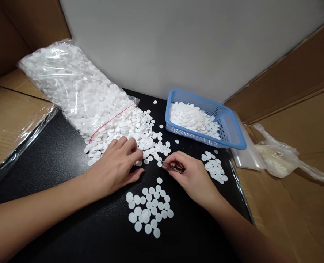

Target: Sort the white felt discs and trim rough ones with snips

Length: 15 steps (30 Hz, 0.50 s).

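Observation:
My left hand (120,162) rests at the near edge of a heap of white discs (136,126), fingers bent over them and thumb held apart. What lies under its fingertips is hidden. In my right hand (190,175) is a slim metal tool, apparently tweezers (176,168), pinched between thumb and fingers. Its tip points left, at a white disc (159,164) by the heap's edge. Nearer to me, a loose group of white discs (154,210) lies mostly in one layer on the black tabletop (96,233), some overlapping.
A clear zip bag (71,84) full of discs leans at the back left, its mouth spilling onto the table. The blue basket (234,128) at the back right holds more. A small disc pile (215,168) lies right. Beyond are a tied plastic bag (279,159) and cardboard (290,208).

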Available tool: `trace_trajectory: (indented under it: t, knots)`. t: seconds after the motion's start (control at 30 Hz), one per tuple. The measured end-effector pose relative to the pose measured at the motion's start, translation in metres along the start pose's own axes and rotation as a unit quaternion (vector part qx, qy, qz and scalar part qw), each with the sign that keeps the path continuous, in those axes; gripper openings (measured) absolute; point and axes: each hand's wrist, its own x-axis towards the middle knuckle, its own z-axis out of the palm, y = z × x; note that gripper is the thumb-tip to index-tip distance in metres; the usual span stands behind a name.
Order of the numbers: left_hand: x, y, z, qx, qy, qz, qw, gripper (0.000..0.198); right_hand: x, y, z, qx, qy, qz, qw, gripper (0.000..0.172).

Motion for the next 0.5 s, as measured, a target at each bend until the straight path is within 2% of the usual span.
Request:
trace_trajectory:
  t: [0.17,0.3,0.37,0.5]
  knots:
    - [0.008,0.004,0.008,0.049,0.017,0.018,0.998,0.009,0.003,0.004,0.008,-0.059,0.018,-0.027,0.998,0.008]
    - [0.008,0.005,0.009,0.042,0.032,0.032,0.998,0.008,0.001,0.004,0.01,-0.1,0.019,-0.066,0.993,0.015]
    - [0.004,0.005,0.009,0.025,0.037,0.042,0.998,0.009,0.0,0.002,0.009,-0.087,0.029,-0.065,0.994,0.015]
    - [-0.005,0.008,0.007,-0.014,0.031,0.063,0.997,0.005,-0.001,-0.003,0.009,-0.001,0.019,-0.011,1.0,0.013]
